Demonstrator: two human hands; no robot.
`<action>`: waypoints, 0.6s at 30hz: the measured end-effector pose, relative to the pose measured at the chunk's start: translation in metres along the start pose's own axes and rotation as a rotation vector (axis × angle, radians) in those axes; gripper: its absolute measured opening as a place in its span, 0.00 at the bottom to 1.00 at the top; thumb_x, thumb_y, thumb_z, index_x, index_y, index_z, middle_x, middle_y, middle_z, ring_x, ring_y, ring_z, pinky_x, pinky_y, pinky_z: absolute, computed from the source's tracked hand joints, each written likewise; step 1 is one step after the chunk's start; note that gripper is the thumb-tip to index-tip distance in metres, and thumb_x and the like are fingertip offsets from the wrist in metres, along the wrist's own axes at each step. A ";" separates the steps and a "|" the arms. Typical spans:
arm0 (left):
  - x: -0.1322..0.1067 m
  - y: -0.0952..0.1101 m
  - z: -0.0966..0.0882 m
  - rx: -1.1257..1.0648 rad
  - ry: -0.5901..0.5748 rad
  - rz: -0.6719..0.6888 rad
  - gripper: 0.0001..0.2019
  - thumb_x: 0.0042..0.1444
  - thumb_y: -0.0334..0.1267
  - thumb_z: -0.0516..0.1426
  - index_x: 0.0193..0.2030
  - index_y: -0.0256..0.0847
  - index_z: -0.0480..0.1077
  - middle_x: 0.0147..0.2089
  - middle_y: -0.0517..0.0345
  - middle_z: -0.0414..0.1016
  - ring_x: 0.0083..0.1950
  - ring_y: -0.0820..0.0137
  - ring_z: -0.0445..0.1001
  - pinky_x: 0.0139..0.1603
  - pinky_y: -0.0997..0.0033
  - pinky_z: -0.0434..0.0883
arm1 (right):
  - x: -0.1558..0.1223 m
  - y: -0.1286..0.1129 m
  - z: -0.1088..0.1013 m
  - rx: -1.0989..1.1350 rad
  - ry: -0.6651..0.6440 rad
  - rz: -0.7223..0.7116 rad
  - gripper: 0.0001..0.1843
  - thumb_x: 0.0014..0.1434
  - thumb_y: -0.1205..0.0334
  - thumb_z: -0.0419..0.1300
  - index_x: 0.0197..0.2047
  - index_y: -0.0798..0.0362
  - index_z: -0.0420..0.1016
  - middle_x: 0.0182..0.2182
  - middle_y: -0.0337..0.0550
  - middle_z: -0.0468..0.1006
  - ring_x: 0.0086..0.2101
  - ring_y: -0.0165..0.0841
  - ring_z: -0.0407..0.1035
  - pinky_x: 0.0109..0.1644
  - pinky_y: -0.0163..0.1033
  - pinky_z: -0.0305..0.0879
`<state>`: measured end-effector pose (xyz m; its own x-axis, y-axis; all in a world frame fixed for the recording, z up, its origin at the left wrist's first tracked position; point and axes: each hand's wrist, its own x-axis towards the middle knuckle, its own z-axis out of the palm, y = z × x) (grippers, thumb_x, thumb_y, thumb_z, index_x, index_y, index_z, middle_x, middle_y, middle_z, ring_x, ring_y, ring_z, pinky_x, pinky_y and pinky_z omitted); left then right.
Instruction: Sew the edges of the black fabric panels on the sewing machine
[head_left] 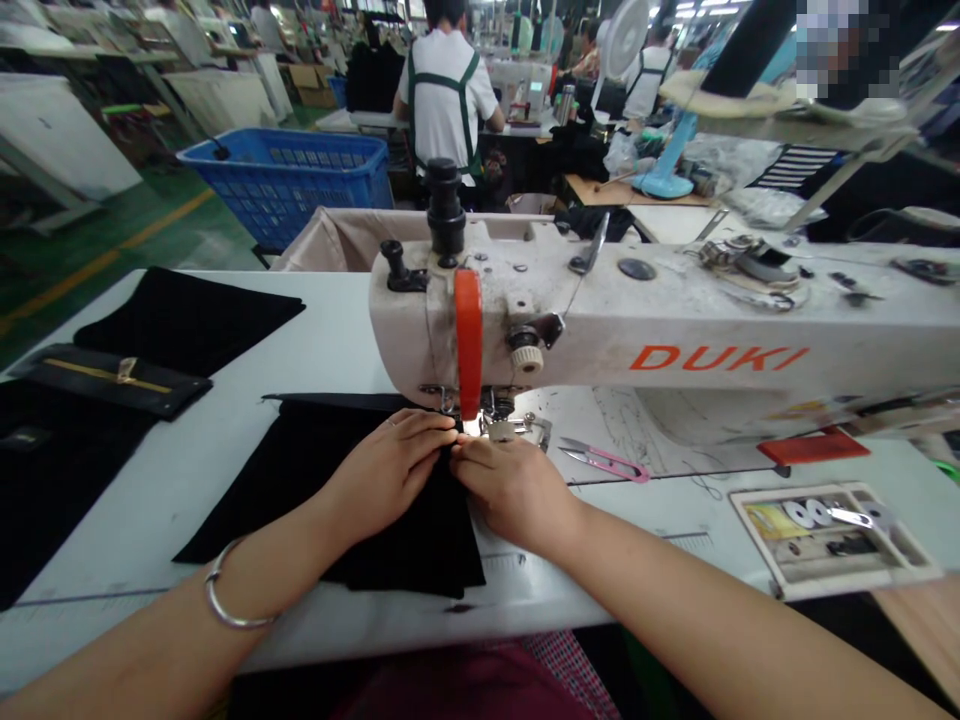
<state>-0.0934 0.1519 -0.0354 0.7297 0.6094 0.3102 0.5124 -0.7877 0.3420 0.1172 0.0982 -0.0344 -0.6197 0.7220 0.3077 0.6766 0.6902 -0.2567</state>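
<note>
Black fabric (pixel 300 470) lies on the sewing machine table, its right edge running under the needle area of a white sewing machine (pixel 585 330). My left hand (pixel 390 465) rests on this cloth, fingers together and pointing at the presser foot. Close beside it, my right hand (pixel 517 490) is closed, with its fingertips pinching the cloth's edge just in front of the foot. The two hands' fingertips nearly meet there. A lit spot shows at the needle, but the needle itself is hidden behind the orange guard (pixel 469 345) and the fingers.
Pink thread snips (pixel 607 460) lie right of the needle. Further right are a red block (pixel 814 446) and a tray (pixel 780 585) with bobbins. More black pieces (pixel 187 315) and a black zippered piece (pixel 105 380) lie left. Behind stands a blue basket (pixel 292 180); a person (pixel 446 100) sits ahead.
</note>
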 end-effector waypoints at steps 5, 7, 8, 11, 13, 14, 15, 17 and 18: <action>0.005 -0.004 -0.005 -0.011 -0.023 -0.005 0.15 0.68 0.34 0.50 0.54 0.39 0.75 0.56 0.47 0.77 0.59 0.59 0.74 0.64 0.47 0.70 | 0.006 -0.001 -0.009 -0.009 -0.025 0.013 0.12 0.66 0.75 0.53 0.43 0.57 0.78 0.44 0.50 0.80 0.43 0.38 0.74 0.45 0.43 0.70; -0.003 0.005 -0.010 -0.015 -0.039 -0.001 0.15 0.68 0.38 0.53 0.58 0.41 0.73 0.59 0.47 0.76 0.62 0.58 0.72 0.66 0.46 0.68 | 0.000 0.000 -0.025 0.003 -0.052 0.000 0.12 0.66 0.74 0.55 0.47 0.56 0.78 0.47 0.48 0.80 0.45 0.37 0.74 0.50 0.43 0.69; -0.011 0.012 -0.012 -0.021 -0.062 -0.001 0.18 0.66 0.42 0.56 0.61 0.42 0.71 0.62 0.47 0.73 0.65 0.56 0.70 0.67 0.44 0.67 | -0.006 0.000 -0.034 0.013 -0.072 -0.004 0.13 0.65 0.75 0.56 0.49 0.55 0.77 0.48 0.47 0.80 0.48 0.37 0.74 0.53 0.43 0.68; -0.041 0.035 -0.017 -0.049 -0.181 -0.034 0.43 0.52 0.54 0.68 0.71 0.46 0.59 0.73 0.45 0.58 0.73 0.48 0.58 0.69 0.38 0.62 | -0.031 0.003 -0.060 0.012 -0.137 0.041 0.23 0.62 0.78 0.57 0.58 0.52 0.72 0.56 0.46 0.77 0.57 0.39 0.68 0.62 0.48 0.62; -0.058 0.042 -0.019 -0.075 -0.224 -0.075 0.45 0.52 0.50 0.69 0.73 0.50 0.54 0.75 0.48 0.55 0.75 0.48 0.54 0.69 0.37 0.61 | -0.043 0.007 -0.067 -0.052 -0.137 0.100 0.24 0.61 0.78 0.57 0.58 0.51 0.73 0.56 0.47 0.76 0.59 0.42 0.66 0.60 0.49 0.63; -0.064 0.041 -0.021 -0.101 -0.234 -0.100 0.42 0.55 0.48 0.67 0.73 0.52 0.54 0.75 0.51 0.56 0.75 0.49 0.53 0.70 0.38 0.60 | -0.046 0.010 -0.065 -0.091 -0.115 0.135 0.20 0.62 0.77 0.58 0.55 0.51 0.74 0.54 0.47 0.77 0.56 0.43 0.68 0.57 0.49 0.65; -0.067 0.038 -0.024 -0.141 -0.243 -0.127 0.37 0.58 0.45 0.65 0.72 0.55 0.56 0.74 0.53 0.57 0.75 0.51 0.54 0.70 0.40 0.60 | -0.045 0.013 -0.062 -0.128 -0.084 0.174 0.16 0.63 0.75 0.60 0.51 0.52 0.76 0.50 0.48 0.78 0.53 0.43 0.69 0.53 0.47 0.66; -0.068 0.028 -0.031 -0.258 -0.254 -0.188 0.27 0.65 0.44 0.59 0.70 0.57 0.60 0.71 0.58 0.63 0.74 0.55 0.58 0.70 0.43 0.61 | -0.034 0.020 -0.048 -0.177 -0.003 0.251 0.05 0.64 0.69 0.62 0.44 0.55 0.76 0.43 0.50 0.77 0.45 0.43 0.70 0.47 0.46 0.67; -0.066 0.023 -0.035 -0.318 -0.252 -0.226 0.24 0.67 0.44 0.55 0.69 0.57 0.62 0.70 0.59 0.65 0.73 0.57 0.60 0.70 0.45 0.61 | -0.026 0.023 -0.041 -0.190 0.030 0.280 0.03 0.64 0.67 0.62 0.42 0.56 0.76 0.41 0.51 0.76 0.43 0.43 0.69 0.45 0.45 0.67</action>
<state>-0.1458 0.0964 -0.0165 0.7228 0.6909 -0.0152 0.5361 -0.5466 0.6433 0.1650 0.0926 -0.0108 -0.3897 0.8783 0.2770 0.8825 0.4421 -0.1605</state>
